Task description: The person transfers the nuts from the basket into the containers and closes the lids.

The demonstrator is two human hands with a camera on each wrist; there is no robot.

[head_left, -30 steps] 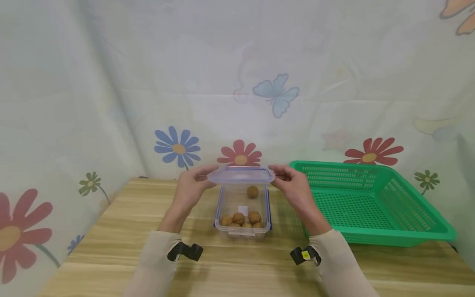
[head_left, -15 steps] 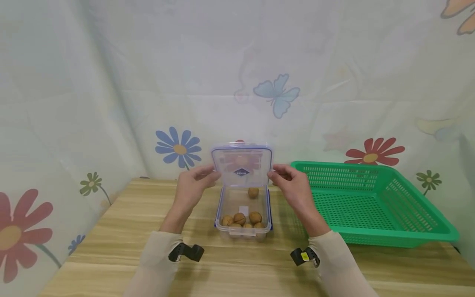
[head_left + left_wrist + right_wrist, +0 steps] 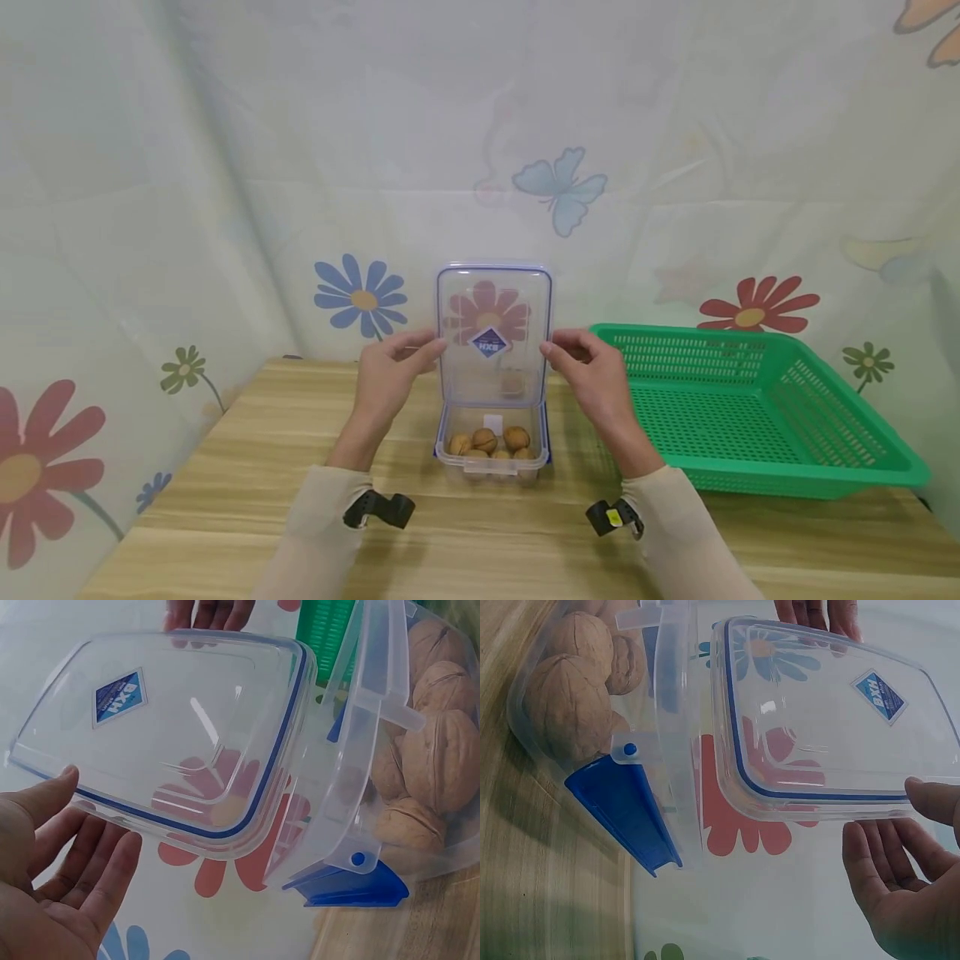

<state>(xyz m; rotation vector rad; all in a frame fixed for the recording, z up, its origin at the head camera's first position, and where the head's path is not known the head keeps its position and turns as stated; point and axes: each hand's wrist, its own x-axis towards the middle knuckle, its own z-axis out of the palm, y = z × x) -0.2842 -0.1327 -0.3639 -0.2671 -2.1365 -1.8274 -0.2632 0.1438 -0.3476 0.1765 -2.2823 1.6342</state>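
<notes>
A clear plastic lid (image 3: 467,292) with a blue seal and a blue diamond label (image 3: 118,697) stands upright over the back part of a clear food container (image 3: 442,442). Several walnuts (image 3: 516,438) lie in the container, mostly at its near end; another shows faintly through the lid. My left hand (image 3: 386,375) pinches the lid's left edge between thumb and fingers. On the opposite edge, my right hand (image 3: 596,375) pinches it the same way. Blue side latches (image 3: 352,885) hang unfastened from the container's walls. The lid's lower edge appears apart from the rim in both wrist views.
To the right, a green plastic basket (image 3: 795,477) sits on the wooden table (image 3: 480,550), close to my right forearm. A flower-printed curtain (image 3: 480,125) hangs right behind the table's back edge.
The lid has swung from nearly flat, seen edge-on, to upright, so its broad face and label now show. Both hands keep almost the same place at its sides.
</notes>
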